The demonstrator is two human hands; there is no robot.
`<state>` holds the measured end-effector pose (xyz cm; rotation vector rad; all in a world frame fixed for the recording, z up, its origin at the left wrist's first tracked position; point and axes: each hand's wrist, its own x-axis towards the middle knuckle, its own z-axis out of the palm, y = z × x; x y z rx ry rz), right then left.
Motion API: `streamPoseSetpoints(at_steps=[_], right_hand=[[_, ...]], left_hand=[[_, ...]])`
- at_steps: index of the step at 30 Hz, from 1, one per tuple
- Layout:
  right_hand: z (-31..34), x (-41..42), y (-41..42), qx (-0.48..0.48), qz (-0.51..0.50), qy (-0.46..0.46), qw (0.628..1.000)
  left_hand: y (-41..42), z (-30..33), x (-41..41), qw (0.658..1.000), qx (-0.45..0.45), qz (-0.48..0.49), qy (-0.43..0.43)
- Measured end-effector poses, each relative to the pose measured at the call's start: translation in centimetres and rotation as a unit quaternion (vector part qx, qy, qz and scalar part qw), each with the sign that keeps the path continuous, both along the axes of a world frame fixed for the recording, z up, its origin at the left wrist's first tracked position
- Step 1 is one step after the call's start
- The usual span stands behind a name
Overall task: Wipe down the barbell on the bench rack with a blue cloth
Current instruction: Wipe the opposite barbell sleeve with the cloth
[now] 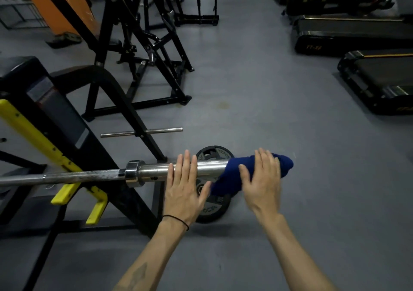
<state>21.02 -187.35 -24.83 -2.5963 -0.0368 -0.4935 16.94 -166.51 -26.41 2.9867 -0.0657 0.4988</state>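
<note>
The steel barbell lies across the yellow hooks of the bench rack, its bare sleeve pointing right. A blue cloth is draped over the sleeve's end. My right hand lies flat on the cloth with straight fingers, pressing it onto the sleeve. My left hand rests on the bare sleeve just left of the cloth, fingers straight over the top. A black band circles my left wrist.
A black weight plate lies on the grey floor under the sleeve end. A chrome plate peg sticks out of the black rack frame. Black machines stand behind; treadmills line the right side.
</note>
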Motion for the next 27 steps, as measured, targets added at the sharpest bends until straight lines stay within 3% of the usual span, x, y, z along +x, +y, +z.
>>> streamPoseSetpoints(at_steps=[2,5,6,9,12,15,18,21,24,27], right_hand=[[0.3,-1.4,4.2,0.017,0.034,0.006,0.999],[0.7,-1.1,2.9,-0.090,0.215,-0.011,0.972],[0.6,-0.2,0.9,-0.118,0.229,-0.016,0.966],[0.6,1.7,-4.7,-0.099,0.100,0.000,0.990],[0.2,0.9,-1.5,-0.038,-0.005,0.014,0.999],[0.5,-1.1,3.7,-0.039,0.086,0.006,0.996],[0.5,0.1,1.0,-0.116,0.189,-0.010,0.975],[0.6,1.7,-3.7,-0.122,0.125,-0.008,0.985],[0.8,0.7,0.0,-0.048,0.021,0.009,0.999],[0.8,-1.7,6.6,-0.036,0.100,-0.013,0.994]], left_hand=[[-0.3,-0.3,-0.7,1.000,-0.014,0.003,-0.014],[-0.2,-0.5,-1.2,1.000,-0.016,-0.012,-0.022],[-0.1,-0.5,-1.3,1.000,-0.015,-0.016,-0.020],[0.1,-0.4,-1.3,1.000,-0.014,-0.021,-0.016],[-0.3,-0.7,-1.3,0.999,-0.025,-0.009,-0.022],[-0.7,-1.1,-1.6,0.999,-0.033,-0.004,-0.029],[-0.4,-1.1,-1.8,0.999,-0.022,-0.020,-0.035],[0.5,-1.0,-1.8,0.999,0.006,-0.039,-0.028],[0.3,-1.0,-1.9,0.999,0.009,-0.033,-0.029],[-0.2,-1.3,-2.1,0.999,0.004,-0.022,-0.035]])
